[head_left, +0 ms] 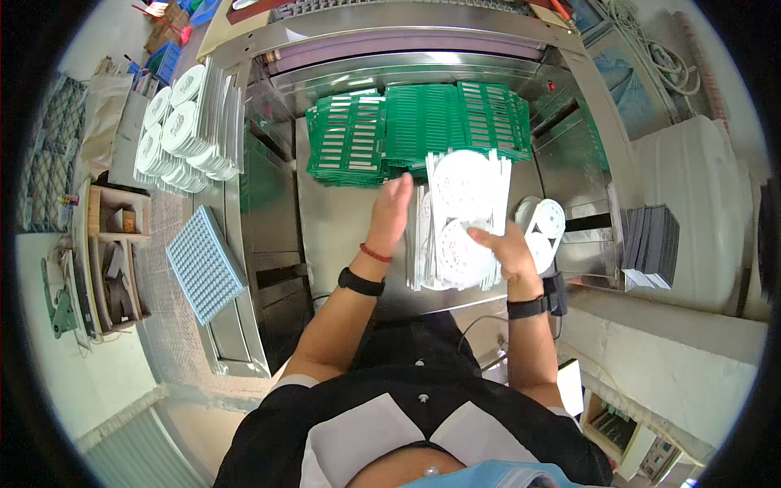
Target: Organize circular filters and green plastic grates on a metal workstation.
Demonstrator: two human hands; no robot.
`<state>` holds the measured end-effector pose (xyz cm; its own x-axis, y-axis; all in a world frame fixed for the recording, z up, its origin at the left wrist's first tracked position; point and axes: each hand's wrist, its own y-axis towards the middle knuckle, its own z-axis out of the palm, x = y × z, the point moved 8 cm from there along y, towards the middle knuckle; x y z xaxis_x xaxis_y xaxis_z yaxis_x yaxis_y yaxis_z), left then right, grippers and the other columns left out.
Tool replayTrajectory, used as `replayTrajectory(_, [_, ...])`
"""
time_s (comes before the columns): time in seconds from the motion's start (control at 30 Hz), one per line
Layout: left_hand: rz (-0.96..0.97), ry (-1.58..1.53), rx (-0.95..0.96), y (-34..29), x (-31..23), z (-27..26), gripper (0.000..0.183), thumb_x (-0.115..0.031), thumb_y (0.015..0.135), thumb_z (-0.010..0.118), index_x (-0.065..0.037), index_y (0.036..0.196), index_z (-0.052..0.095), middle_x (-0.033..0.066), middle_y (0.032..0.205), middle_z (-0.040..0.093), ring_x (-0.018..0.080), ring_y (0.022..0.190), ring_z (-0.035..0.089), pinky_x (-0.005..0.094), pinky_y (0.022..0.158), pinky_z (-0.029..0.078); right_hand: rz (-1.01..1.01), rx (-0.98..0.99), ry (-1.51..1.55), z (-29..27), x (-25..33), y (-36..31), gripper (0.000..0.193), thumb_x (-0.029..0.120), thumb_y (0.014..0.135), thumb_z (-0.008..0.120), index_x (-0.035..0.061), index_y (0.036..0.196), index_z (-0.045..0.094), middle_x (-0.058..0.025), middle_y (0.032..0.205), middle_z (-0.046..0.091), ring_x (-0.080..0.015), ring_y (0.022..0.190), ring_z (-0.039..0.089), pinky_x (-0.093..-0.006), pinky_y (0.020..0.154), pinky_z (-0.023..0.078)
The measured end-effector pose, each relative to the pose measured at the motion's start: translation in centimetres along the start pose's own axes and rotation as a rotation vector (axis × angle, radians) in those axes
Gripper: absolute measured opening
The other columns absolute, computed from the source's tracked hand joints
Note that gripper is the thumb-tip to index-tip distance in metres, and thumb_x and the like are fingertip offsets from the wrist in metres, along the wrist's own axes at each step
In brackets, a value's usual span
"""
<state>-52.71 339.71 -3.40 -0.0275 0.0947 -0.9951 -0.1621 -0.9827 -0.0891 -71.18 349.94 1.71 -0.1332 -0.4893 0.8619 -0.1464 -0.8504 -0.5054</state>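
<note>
In front of me is a stack of white circuit-board panels point(462, 183) with round discs, some standing slightly askew. My right hand point(508, 250) grips it at its right side, thumb across the top panel and the other fingers partly hidden. Left of the stack, my left hand point(393, 210) is held up with its fingers stretched out and nothing in it. Its fingertips come close to the piles of green circuit-board panels point(423, 122) behind. A smaller white round-disc panel point(541, 224) lies just right of my right hand.
A metal-walled bay point(277, 187) surrounds the work surface. On its left ledge stand more stacked white panels point(183, 122) and a light-blue gridded tray point(205, 264). Dark grey slabs point(651, 244) stand at the right. A roller point(407, 53) crosses the far side.
</note>
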Motion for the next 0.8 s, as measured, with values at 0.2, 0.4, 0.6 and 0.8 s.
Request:
replayTrajectory(0.2, [-0.305, 0.205, -0.020, -4.6, 13.4, -1.2, 0.064, -0.056, 0.090, 0.037, 0.004, 0.082, 0.055, 0.0141, 0.073, 0.053, 0.0235, 0.074, 0.051, 0.0364, 0.070, 0.041, 0.064, 0.062, 0.218, -1.7, -11.8, 2.7, 0.044, 0.011, 0.071, 0.075, -0.0060, 0.109, 0.059, -0.0126, 0.102, 0.064, -0.0205, 0.092, 0.060, -0.0321, 0.083, 0.046])
replayTrajectory(0.4, [-0.563, -0.108, 0.069, -8.1, 19.2, 1.6, 0.061, -0.052, 0.092, 0.041, 0.002, 0.119, 0.052, 0.0072, 0.112, 0.058, 0.0155, 0.095, 0.056, 0.0273, 0.083, 0.043, -0.027, -0.129, -0.847, -3.2, -9.5, 1.9, 0.064, 0.041, 0.076, 0.067, -0.0132, 0.106, 0.055, -0.0239, 0.102, 0.062, -0.0289, 0.091, 0.062, -0.0333, 0.079, 0.048])
replayTrajectory(0.6, [-0.518, -0.035, 0.096, -8.0, 18.4, 3.1, 0.090, -0.063, 0.082, 0.047, 0.013, 0.128, 0.037, 0.0242, 0.126, 0.049, 0.0286, 0.117, 0.047, 0.0314, 0.097, 0.036, -0.180, -0.349, -0.971, -3.8, -8.2, 0.8, 0.071, 0.050, 0.076, 0.063, -0.0114, 0.110, 0.054, -0.0304, 0.108, 0.057, -0.0365, 0.098, 0.059, -0.0357, 0.084, 0.046])
replayTrajectory(0.8, [-0.552, -0.085, 0.043, -5.3, 19.1, 3.4, 0.079, -0.060, 0.084, 0.048, 0.007, 0.126, 0.042, 0.0167, 0.121, 0.052, 0.0238, 0.109, 0.051, 0.0306, 0.092, 0.040, -0.147, -0.239, -0.333, -3.4, -15.9, 7.9, 0.066, 0.041, 0.077, 0.069, -0.0094, 0.116, 0.050, -0.0205, 0.110, 0.059, -0.0263, 0.101, 0.058, -0.0338, 0.088, 0.044])
